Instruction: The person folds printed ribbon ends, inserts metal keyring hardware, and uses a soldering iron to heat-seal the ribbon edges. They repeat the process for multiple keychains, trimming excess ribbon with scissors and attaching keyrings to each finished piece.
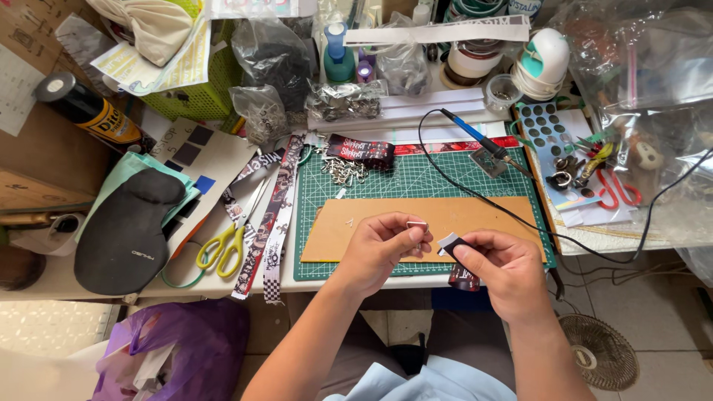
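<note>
The fingers of the left hand [381, 249] pinch a small rectangular silver metal loop [417, 225], holding it up just above the near edge of the surface. The fingers of the right hand [499, 271] pinch the white-tipped end of a dark red and black printed fabric strap [454, 252], whose loose tail hangs down below the palm. The strap's end sits just beside the metal loop, the two close together but whether they touch cannot be told.

Behind both hands lies a flat tan rectangular board [490, 215], resting on a green gridded cutting mat [416, 178]. On the mat's far part are a heap of small silver metal clips [343, 171] and a folded black and red printed strap [362, 151]. A blue-handled soldering iron [475, 138] rests on its stand at the mat's far right corner, its black cord [520, 215] running across the board toward the right.

To the left of the mat, several long printed ribbons [273, 215] hang over the surface's near edge, and yellow-handled scissors [221, 245] lie beside them. Further left sits a black padded wrist rest [126, 230]. At the right, red-handled scissors [615, 189] lie on white paper. A purple plastic bag [193, 341] sits on the floor below.
</note>
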Tool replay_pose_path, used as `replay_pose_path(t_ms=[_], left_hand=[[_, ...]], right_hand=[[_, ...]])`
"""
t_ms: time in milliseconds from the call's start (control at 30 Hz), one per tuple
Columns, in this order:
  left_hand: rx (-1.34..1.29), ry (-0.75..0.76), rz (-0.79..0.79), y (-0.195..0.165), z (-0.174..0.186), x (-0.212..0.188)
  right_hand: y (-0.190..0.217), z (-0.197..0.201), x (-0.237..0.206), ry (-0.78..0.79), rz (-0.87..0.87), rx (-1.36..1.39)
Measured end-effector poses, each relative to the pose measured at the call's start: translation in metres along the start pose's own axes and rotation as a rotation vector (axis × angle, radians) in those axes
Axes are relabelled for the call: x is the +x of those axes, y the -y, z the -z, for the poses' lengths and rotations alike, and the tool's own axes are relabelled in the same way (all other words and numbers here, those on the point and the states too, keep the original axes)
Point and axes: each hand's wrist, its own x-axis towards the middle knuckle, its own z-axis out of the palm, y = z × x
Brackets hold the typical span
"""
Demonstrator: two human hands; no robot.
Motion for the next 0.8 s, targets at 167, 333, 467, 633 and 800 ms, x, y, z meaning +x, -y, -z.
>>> replay_pose_path(t_ms=[167,333,467,633,800], left_hand=[[0.388,0.010,-0.133,-0.003,-0.007,-0.007],[0.625,-0.031,-0.286,-0.018,-0.026,-0.012],[1.002,-0.094,-0.488,-0.025,-0.051,-0.026],[1.086,-0.157,-0.612,-0.022,-0.068,-0.032],[1.036,-0.239,-0.804,-0.003,-0.074,-0.034]], right_hand=[[0.007,-0.001,-0.003,0.008,0.018,0.005],[0.029,-0.018,-0.011,0.004,0.186,-0.253],[0.045,-0.036,-0.020,-0.059,0.481,-0.712],[0.051,-0.050,-0.021,-0.103,0.642,-0.767],[0.045,-0.051,-0.021,-0.123,0.746,-0.802]])
